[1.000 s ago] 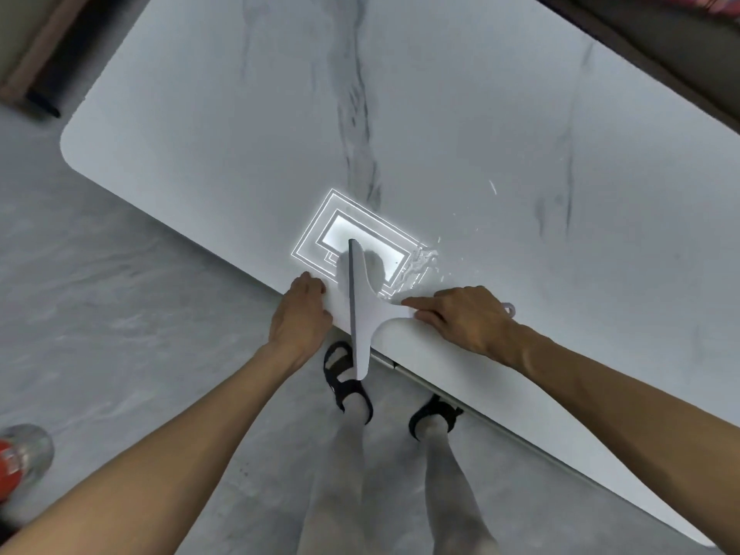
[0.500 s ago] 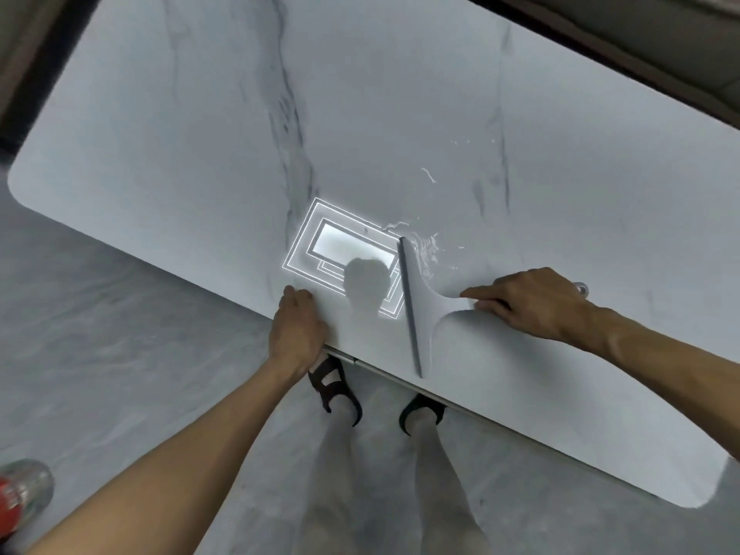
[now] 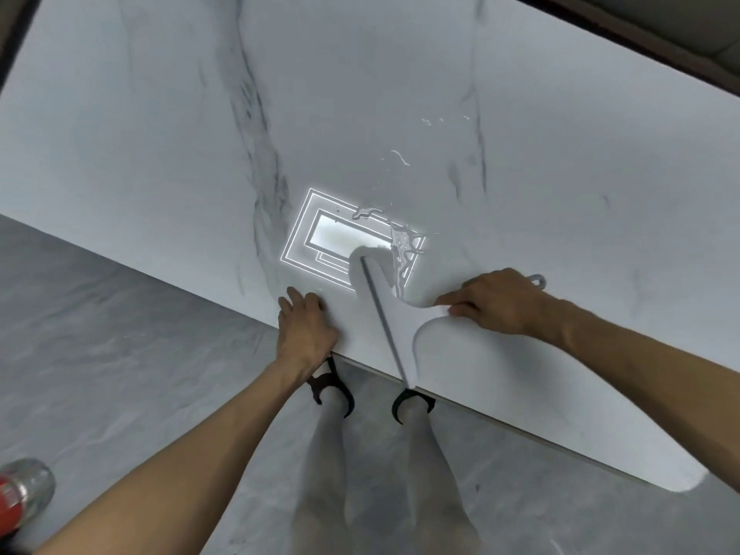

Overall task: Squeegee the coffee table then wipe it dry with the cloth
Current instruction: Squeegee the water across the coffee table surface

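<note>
A white marble coffee table (image 3: 400,94) with grey veins fills most of the view. A white squeegee (image 3: 394,314) lies blade-down near the table's front edge, its blade reaching just past that edge. My right hand (image 3: 496,302) grips its handle, whose ring end pokes out behind the hand. Water streaks and droplets (image 3: 400,242) sit just beyond the blade, on a bright ceiling-light reflection. My left hand (image 3: 306,326) rests flat on the front edge, left of the squeegee. No cloth is in view.
Grey stone floor (image 3: 100,334) lies left of and in front of the table. A red and clear bottle (image 3: 24,490) stands at the bottom left. My legs and black sandals (image 3: 332,390) are under the front edge. Dark furniture shows at the top right.
The squeegee was swept rightward along the front edge with my right hand, then shifted slightly back left. Water was pushed ahead of the blade. My left hand stayed on the edge.
</note>
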{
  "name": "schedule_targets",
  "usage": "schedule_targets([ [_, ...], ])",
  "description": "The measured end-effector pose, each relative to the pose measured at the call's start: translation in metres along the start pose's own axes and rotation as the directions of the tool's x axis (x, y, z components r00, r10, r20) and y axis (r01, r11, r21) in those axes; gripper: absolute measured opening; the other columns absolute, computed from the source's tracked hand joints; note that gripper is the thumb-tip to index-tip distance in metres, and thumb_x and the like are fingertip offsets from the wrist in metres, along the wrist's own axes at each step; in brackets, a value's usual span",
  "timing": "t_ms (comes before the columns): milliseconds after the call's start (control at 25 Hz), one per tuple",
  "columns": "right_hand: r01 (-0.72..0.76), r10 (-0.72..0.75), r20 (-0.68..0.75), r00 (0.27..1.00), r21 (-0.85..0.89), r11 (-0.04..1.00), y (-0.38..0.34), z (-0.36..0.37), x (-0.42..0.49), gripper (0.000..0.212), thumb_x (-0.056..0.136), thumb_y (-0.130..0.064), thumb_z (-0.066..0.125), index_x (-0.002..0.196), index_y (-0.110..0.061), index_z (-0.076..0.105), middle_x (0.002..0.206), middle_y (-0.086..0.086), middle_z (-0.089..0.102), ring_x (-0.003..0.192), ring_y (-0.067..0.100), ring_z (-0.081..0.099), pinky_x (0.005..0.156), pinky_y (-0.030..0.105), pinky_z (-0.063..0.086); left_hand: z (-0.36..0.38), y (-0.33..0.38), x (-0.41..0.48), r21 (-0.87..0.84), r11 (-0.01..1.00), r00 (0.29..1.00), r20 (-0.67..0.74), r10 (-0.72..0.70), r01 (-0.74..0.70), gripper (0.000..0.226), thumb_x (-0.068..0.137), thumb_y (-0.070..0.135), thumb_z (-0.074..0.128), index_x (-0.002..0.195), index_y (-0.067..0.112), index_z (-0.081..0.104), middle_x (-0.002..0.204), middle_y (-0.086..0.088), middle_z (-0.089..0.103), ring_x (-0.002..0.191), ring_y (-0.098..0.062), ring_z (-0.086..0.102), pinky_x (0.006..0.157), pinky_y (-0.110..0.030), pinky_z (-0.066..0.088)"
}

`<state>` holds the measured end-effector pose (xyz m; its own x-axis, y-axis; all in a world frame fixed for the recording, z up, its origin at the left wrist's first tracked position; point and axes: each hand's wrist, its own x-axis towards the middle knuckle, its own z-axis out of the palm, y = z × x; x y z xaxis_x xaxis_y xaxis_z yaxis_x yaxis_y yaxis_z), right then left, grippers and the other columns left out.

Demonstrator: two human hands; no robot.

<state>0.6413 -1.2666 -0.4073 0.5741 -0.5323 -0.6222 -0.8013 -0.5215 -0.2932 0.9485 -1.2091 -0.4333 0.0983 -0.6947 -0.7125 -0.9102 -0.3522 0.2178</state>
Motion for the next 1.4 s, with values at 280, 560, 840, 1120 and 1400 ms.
schedule_targets([
  [280,-0.182,0.182,-0.015,0.983,-0.069,0.981,0.074,-0.040,-0.060,0.033,0.095,-0.053,0.032,0.125,-0.064,0.043,0.106,-0.019,0.068,0.096,0.013,0.064,0.069,0.028,0.038,-0.004,-0.004,0.012,-0.066,0.997,0.997,0.062,-0.040,0.044,0.033,0.073,0.010,0.047,0.106,0.013,0.046,0.129,-0.021,0.047,0.119,-0.044,0.045,0.086,-0.042,0.045],
  [560,0.215,-0.214,0.009,0.977,-0.041,0.976,-0.063,-0.033,0.052,0.036,0.100,-0.047,0.035,0.132,-0.049,0.050,0.111,-0.012,0.068,0.102,0.015,0.063,0.069,0.025,0.031,-0.036,-0.055,0.011,-0.460,0.875,0.915,-0.272,-0.299,0.149,0.006,0.090,0.020,0.054,0.090,0.014,0.055,0.088,-0.002,0.062,0.079,-0.021,0.056,0.069,-0.029,0.040],
  [840,0.212,-0.212,-0.055,0.976,-0.002,0.977,-0.108,-0.043,0.130,0.035,0.099,-0.047,0.038,0.130,-0.046,0.054,0.118,-0.009,0.068,0.107,0.019,0.062,0.075,0.030,0.039,-0.059,-0.093,0.035,-0.284,0.951,0.920,-0.329,-0.216,0.122,0.034,0.090,0.022,0.049,0.058,0.012,0.044,0.060,-0.001,0.047,0.058,-0.020,0.044,0.049,-0.028,0.027],
  [1120,-0.322,0.364,-0.163,0.917,0.238,0.916,-0.001,-0.050,0.055,0.032,0.098,-0.047,0.039,0.126,-0.054,0.053,0.119,-0.010,0.068,0.107,0.023,0.061,0.077,0.032,0.042,-0.060,-0.067,0.052,-0.136,0.991,0.992,-0.119,-0.029,0.013,0.014,0.093,0.015,0.042,0.091,0.007,0.054,0.108,-0.009,0.045,0.095,-0.024,0.049,0.075,-0.033,0.040],
  [1400,-0.486,0.524,-0.207,0.826,0.206,0.849,0.020,-0.055,-0.019,0.037,0.095,-0.057,0.031,0.126,-0.056,0.051,0.122,-0.015,0.066,0.110,0.021,0.061,0.072,0.030,0.040,-0.089,-0.068,0.047,0.022,0.999,0.988,-0.154,0.031,-0.028,0.031,0.092,0.015,0.045,0.121,0.007,0.052,0.123,-0.010,0.054,0.106,-0.029,0.056,0.082,-0.037,0.046],
])
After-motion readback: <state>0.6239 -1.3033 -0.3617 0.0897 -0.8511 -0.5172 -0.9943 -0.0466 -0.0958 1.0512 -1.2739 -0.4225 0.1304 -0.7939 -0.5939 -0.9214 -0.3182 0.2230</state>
